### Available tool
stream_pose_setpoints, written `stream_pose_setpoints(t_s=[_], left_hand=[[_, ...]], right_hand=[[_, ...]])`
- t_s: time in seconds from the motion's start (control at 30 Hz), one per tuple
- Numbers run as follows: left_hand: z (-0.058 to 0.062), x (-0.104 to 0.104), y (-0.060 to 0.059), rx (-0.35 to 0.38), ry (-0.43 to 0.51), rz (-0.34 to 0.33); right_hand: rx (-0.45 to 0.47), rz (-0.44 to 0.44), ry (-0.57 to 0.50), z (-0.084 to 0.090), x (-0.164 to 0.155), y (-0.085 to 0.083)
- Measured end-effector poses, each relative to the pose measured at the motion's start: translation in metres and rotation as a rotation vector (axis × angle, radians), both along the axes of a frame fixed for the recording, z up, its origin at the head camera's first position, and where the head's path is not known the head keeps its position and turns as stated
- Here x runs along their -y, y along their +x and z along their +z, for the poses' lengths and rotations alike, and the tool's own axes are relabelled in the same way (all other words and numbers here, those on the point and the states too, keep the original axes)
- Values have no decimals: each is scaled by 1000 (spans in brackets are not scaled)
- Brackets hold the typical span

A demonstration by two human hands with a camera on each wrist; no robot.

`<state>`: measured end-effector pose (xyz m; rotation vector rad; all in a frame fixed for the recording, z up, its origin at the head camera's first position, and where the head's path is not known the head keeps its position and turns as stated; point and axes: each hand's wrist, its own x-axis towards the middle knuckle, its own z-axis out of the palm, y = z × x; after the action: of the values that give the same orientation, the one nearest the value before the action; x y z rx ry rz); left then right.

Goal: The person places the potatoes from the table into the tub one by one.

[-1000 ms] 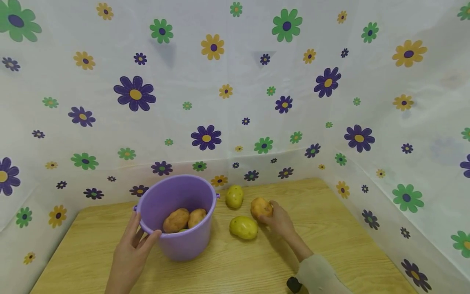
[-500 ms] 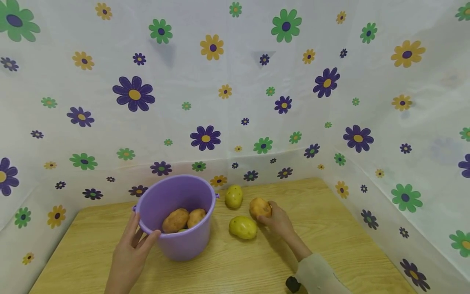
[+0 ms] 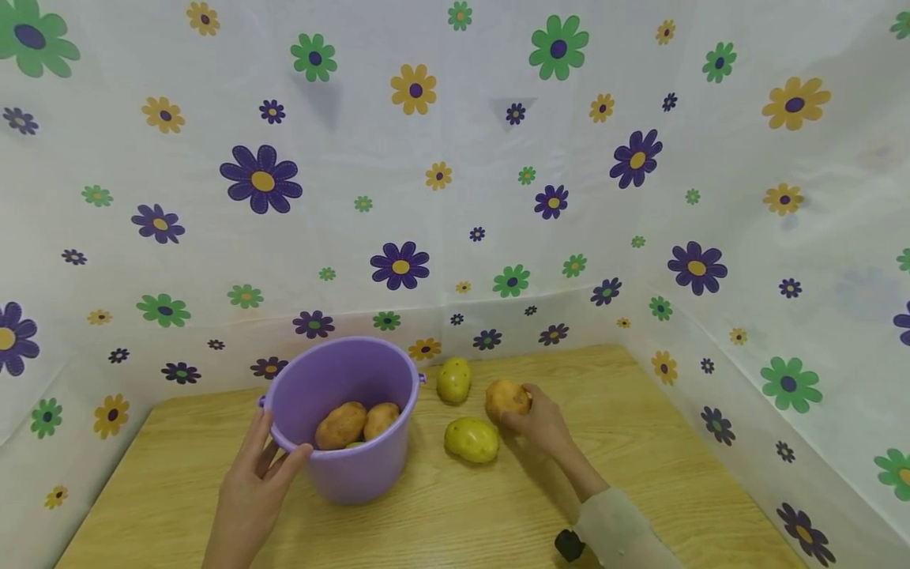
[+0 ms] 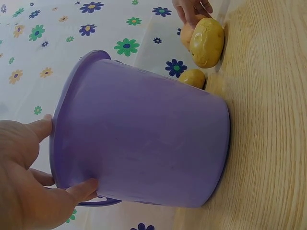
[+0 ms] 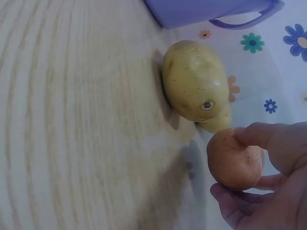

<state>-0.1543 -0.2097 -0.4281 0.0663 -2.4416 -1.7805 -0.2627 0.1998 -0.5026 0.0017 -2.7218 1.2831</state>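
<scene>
A purple bucket [image 3: 355, 474] stands on the table, tilted slightly in the head view, with two brown potatoes [image 3: 341, 427] and a sliver of something green-yellow inside. My left hand [image 3: 249, 490] holds its near-left rim, thumb and fingers spread along the edge; the left wrist view shows fingertips [image 4: 86, 188] against the outer wall. To the right, my right hand [image 3: 543, 423] grips a round brown potato [image 5: 235, 160] between thumb and fingers, close over the table. Beside it lie two yellow-green potatoes, the nearer one [image 3: 472, 440] and the farther one [image 3: 453, 381].
A wood-grain table [image 3: 441, 521] carries everything. White sheeting [image 3: 455, 150] printed with flowers rises at the back and sides. The bucket's handle [image 5: 249, 21] hangs on its far side in the right wrist view. A small black object [image 3: 569, 545] sits beside the right sleeve.
The right hand and the potato it grips have risen very slightly. My left hand, the bucket and the other potatoes have kept their places.
</scene>
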Motion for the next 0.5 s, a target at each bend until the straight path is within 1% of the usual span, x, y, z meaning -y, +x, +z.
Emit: stream_pose_setpoints(t_s=[0.1,0.23,0.33,0.5], left_hand=[[-1,0,0,-4,3,-4],[-2,0,0,-19,13,-9],[-2,1,0,-21,12,-8],[-3,2,-1,2,-7,-6]], right_hand=[[-37,2,-12,4,-1,-1],[-49,4,-15,13,-1,-1],[-47,2,-23,24,0,-1],[-51,14,-45,47,0,0]])
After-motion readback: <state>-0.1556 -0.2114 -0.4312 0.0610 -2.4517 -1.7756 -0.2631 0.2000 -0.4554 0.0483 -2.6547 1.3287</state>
